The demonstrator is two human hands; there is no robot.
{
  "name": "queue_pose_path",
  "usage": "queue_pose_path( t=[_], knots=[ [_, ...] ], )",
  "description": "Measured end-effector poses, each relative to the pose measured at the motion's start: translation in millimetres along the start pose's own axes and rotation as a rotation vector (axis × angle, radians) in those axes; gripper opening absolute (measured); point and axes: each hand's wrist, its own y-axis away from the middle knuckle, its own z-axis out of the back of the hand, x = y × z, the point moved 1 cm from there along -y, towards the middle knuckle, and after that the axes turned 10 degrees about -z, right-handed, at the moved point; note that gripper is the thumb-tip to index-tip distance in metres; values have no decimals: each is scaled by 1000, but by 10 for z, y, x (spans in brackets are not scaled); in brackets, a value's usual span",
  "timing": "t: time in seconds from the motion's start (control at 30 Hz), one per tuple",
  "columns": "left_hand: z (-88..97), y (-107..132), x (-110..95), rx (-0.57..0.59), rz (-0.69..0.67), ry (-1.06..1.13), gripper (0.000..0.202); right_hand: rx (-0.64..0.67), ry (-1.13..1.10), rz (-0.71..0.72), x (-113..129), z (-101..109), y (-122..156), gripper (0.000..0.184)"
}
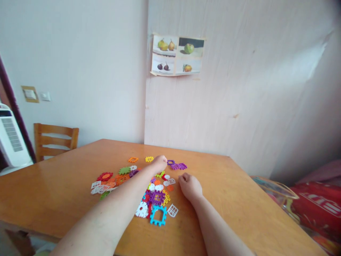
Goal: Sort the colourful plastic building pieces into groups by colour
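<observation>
My left hand (160, 164) stretches to the far part of the table, its fingers closed at the left edge of a dark purple square building piece (171, 162). Two purple flat pieces (179, 166) lie just right of that square. My right hand (190, 186) rests on the table in a loose fist, right of the heap; anything inside it is hidden. Between and under my arms spreads a heap of plastic interlocking pieces, among them a light blue square frame (158, 216), a purple window square (157, 197), a white flower (141, 209) and a white window piece (173, 210).
An orange frame (133, 160) and a yellow window piece (149, 159) lie apart near the back of the wooden table (226, 213). A wooden chair (55, 137) stands at the far left. Red bags (317, 202) are beyond the right edge. The wall bounds the back.
</observation>
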Motion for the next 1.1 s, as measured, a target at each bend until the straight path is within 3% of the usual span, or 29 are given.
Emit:
queue_pose_path(
  t=[0.4, 0.53, 0.67, 0.87, 1.0, 1.1],
  knots=[
    [-238, 42, -205, 206, -183, -49, 20, -5, -6, 5, 19, 14, 23, 36],
    [-187, 62, -175, 176, -224, 18, 25, 12, -28, 11, 16, 19, 15, 36],
    [74, 89, 14, 123, -185, 45, 27, 21, -17, -2, 9, 29, 17, 35],
    [661, 190, 471, 34, -81, 13, 25, 26, 2, 5, 0, 34, 25, 36],
    [979, 341, 687, 84, 56, -54, 30, 40, 36, -9, 1, 27, 19, 37],
    [1109, 481, 757, 145, 73, -74, 36, 50, 45, -16, 0, 19, 12, 37]
  ],
)
